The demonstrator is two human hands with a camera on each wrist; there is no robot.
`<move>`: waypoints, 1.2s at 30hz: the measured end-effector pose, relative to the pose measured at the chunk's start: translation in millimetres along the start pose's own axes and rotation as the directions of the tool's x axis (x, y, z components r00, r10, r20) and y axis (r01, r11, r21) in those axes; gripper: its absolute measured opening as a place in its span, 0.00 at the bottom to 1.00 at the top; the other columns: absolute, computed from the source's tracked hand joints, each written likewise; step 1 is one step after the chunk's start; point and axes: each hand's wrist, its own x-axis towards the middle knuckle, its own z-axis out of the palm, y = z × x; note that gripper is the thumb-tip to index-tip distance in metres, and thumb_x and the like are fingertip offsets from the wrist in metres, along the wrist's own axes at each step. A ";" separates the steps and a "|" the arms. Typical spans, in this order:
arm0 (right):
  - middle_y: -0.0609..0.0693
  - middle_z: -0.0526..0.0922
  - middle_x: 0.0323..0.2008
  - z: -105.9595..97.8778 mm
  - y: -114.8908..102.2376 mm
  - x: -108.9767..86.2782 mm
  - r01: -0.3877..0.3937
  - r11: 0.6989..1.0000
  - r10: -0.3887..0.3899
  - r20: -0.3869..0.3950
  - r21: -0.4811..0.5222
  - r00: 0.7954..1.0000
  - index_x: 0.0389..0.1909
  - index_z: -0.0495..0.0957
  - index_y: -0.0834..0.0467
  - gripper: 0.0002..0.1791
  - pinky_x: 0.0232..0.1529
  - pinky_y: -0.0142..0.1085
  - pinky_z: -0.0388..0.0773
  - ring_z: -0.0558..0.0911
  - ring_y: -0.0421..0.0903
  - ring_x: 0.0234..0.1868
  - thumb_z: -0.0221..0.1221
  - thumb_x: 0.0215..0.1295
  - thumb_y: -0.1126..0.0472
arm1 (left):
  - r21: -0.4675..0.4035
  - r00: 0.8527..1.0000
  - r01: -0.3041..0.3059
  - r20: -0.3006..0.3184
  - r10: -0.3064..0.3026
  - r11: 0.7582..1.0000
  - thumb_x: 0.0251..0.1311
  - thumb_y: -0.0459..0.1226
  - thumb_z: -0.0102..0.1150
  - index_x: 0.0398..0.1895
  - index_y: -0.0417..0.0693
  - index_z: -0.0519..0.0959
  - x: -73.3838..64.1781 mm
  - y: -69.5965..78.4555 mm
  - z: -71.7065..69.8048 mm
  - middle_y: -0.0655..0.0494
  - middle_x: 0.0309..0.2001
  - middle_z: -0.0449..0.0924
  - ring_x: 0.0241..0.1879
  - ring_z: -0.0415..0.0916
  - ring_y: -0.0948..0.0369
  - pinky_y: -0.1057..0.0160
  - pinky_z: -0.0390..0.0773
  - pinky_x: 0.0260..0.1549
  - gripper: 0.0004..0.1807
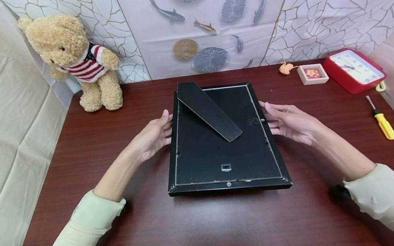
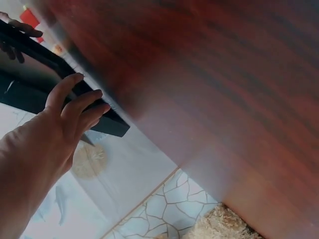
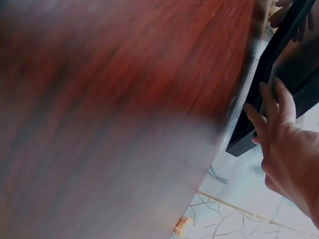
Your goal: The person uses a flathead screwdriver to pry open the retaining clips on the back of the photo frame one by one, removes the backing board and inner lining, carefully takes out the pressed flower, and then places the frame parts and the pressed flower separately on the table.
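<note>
The left hand (image 1: pixel 151 137) grasps the frame (image 1: pixel 201 166) by its left side, fingers reaching under. The frame is held above the counter (image 1: pixel 140 233), so the step seems to be carrying or placing it; next calls for both hands working evenly. Its black back faces up, the stand (image 1: pixel 210 111) slanting across. The right hand (image 1: pixel 292 125) grasps the right side likewise.

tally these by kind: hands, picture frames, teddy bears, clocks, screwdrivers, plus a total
Hands: 2 (left hand, right hand)
Picture frames: 1 (black frame)
Teddy bears: 1 (tan bear)
Clocks: 1 (red clock)
Screwdrivers: 1 (yellow-handled screwdriver)
Total: 6
</note>
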 end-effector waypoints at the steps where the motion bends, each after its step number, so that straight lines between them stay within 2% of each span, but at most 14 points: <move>1: 0.43 0.90 0.56 0.1 0.8 0.7 -0.007 1.000 0.007 0.001 -0.009 1.000 0.90 0.41 0.60 0.41 0.53 0.38 0.90 0.92 0.46 0.54 0.49 0.89 0.54 | 0.005 1.000 0.006 0.011 -0.006 1.000 0.90 0.54 0.22 0.90 0.35 0.37 0.2 -0.3 -0.6 0.37 0.90 0.43 0.89 0.45 0.42 0.39 0.54 0.84 0.41; 4: 0.51 0.83 0.68 0.8 3.3 2.2 -0.020 0.998 0.021 0.007 -0.051 1.000 0.91 0.42 0.57 0.40 0.57 0.37 0.88 0.90 0.44 0.57 0.49 0.89 0.53 | 0.025 0.999 0.023 0.039 -0.024 0.999 0.87 0.59 0.18 0.90 0.37 0.31 0.3 -1.4 -2.2 0.38 0.91 0.34 0.90 0.36 0.43 0.41 0.47 0.86 0.44; 7: 0.63 0.66 0.82 2.0 4.5 3.1 -0.022 0.995 0.023 0.010 -0.095 1.000 0.91 0.42 0.53 0.41 0.60 0.35 0.86 0.86 0.43 0.62 0.49 0.89 0.50 | 0.044 0.998 0.038 0.047 -0.041 0.998 0.85 0.61 0.16 0.89 0.39 0.28 0.2 -2.4 -2.7 0.39 0.90 0.28 0.90 0.31 0.43 0.43 0.42 0.87 0.46; 9: 0.66 0.52 0.87 3.6 4.5 3.6 -0.024 0.994 0.026 0.011 -0.106 1.000 0.92 0.42 0.50 0.41 0.60 0.34 0.85 0.81 0.48 0.70 0.49 0.89 0.49 | 0.056 0.998 0.041 0.044 -0.044 0.998 0.85 0.61 0.15 0.89 0.39 0.27 0.6 -3.3 -2.8 0.39 0.90 0.26 0.90 0.29 0.43 0.44 0.40 0.87 0.46; 11: 0.65 0.47 0.89 5.6 4.4 4.3 -0.031 0.993 0.033 0.010 -0.110 0.999 0.92 0.41 0.48 0.41 0.61 0.33 0.84 0.71 0.54 0.80 0.49 0.89 0.49 | 0.063 0.998 0.037 0.038 -0.039 0.997 0.86 0.60 0.15 0.89 0.39 0.27 1.3 -4.0 -2.7 0.40 0.90 0.26 0.90 0.29 0.43 0.44 0.39 0.87 0.45; 12: 0.63 0.46 0.89 6.9 4.3 4.6 -0.036 0.993 0.037 0.009 -0.113 0.999 0.92 0.40 0.47 0.41 0.63 0.33 0.83 0.65 0.57 0.83 0.48 0.89 0.48 | 0.067 0.999 0.035 0.034 -0.037 0.997 0.86 0.60 0.15 0.89 0.39 0.28 1.7 -4.4 -2.6 0.40 0.90 0.26 0.90 0.29 0.43 0.45 0.39 0.88 0.44; 14: 0.60 0.45 0.90 9.7 4.3 5.3 -0.044 0.991 0.045 0.003 -0.126 0.999 0.92 0.39 0.47 0.41 0.73 0.39 0.78 0.53 0.60 0.88 0.47 0.89 0.48 | 0.077 0.999 0.033 0.021 -0.035 0.996 0.87 0.59 0.16 0.90 0.40 0.28 2.2 -4.8 -2.1 0.41 0.91 0.27 0.90 0.29 0.44 0.45 0.39 0.88 0.43; 17: 0.56 0.43 0.90 14.2 5.1 6.4 -0.041 0.987 0.037 -0.026 -0.158 0.999 0.91 0.37 0.49 0.40 0.85 0.49 0.59 0.46 0.58 0.90 0.45 0.90 0.49 | 0.092 0.999 0.030 0.014 -0.032 0.995 0.88 0.56 0.16 0.90 0.40 0.28 3.0 -5.3 -0.1 0.43 0.91 0.27 0.90 0.28 0.45 0.45 0.39 0.88 0.41; 19: 0.54 0.40 0.91 18.0 6.5 6.8 -0.033 0.982 0.024 -0.051 -0.184 0.998 0.91 0.35 0.53 0.40 0.87 0.53 0.44 0.42 0.55 0.90 0.43 0.91 0.49 | 0.101 0.999 0.036 0.005 -0.037 0.994 0.89 0.56 0.16 0.90 0.41 0.30 3.8 -5.9 1.9 0.44 0.91 0.28 0.90 0.28 0.47 0.46 0.40 0.88 0.40; 22: 0.53 0.35 0.91 24.4 10.2 7.5 -0.026 0.977 0.008 -0.083 -0.210 0.996 0.90 0.30 0.57 0.41 0.88 0.53 0.35 0.36 0.51 0.90 0.41 0.92 0.49 | 0.108 0.999 0.049 -0.020 -0.047 0.993 0.90 0.54 0.17 0.90 0.41 0.32 5.1 -6.6 5.9 0.44 0.91 0.31 0.90 0.29 0.47 0.46 0.40 0.88 0.39; 25: 0.53 0.29 0.90 31.6 13.9 8.2 -0.030 0.973 0.004 -0.112 -0.228 0.994 0.89 0.25 0.59 0.43 0.88 0.51 0.30 0.30 0.50 0.90 0.40 0.92 0.49 | 0.114 0.995 0.075 -0.076 -0.067 0.991 0.91 0.53 0.21 0.91 0.42 0.34 6.5 -7.2 12.2 0.46 0.91 0.32 0.90 0.29 0.49 0.47 0.40 0.88 0.38; 29: 0.53 0.25 0.90 38.0 17.4 9.4 -0.045 0.964 0.006 -0.149 -0.262 0.989 0.88 0.22 0.57 0.42 0.87 0.50 0.27 0.27 0.50 0.89 0.38 0.93 0.50 | 0.143 0.986 0.110 -0.143 -0.089 0.984 0.91 0.52 0.25 0.91 0.47 0.32 7.3 -9.6 20.2 0.55 0.92 0.26 0.90 0.24 0.55 0.48 0.37 0.88 0.38; 32: 0.51 0.25 0.90 40.3 18.9 9.6 -0.062 0.949 0.010 -0.166 -0.309 0.986 0.88 0.21 0.55 0.41 0.88 0.51 0.28 0.28 0.49 0.89 0.37 0.93 0.50 | 0.186 0.982 0.134 -0.160 -0.105 0.973 0.91 0.53 0.26 0.91 0.52 0.28 7.3 -13.0 23.3 0.60 0.91 0.21 0.89 0.20 0.59 0.49 0.34 0.88 0.38; 36: 0.49 0.25 0.90 42.4 20.3 9.8 -0.072 0.935 0.008 -0.182 -0.348 0.983 0.88 0.21 0.53 0.41 0.88 0.51 0.30 0.29 0.47 0.89 0.36 0.93 0.49 | 0.232 0.980 0.149 -0.166 -0.111 0.961 0.91 0.54 0.27 0.91 0.57 0.26 5.7 -16.9 24.9 0.61 0.91 0.20 0.89 0.18 0.59 0.49 0.30 0.87 0.39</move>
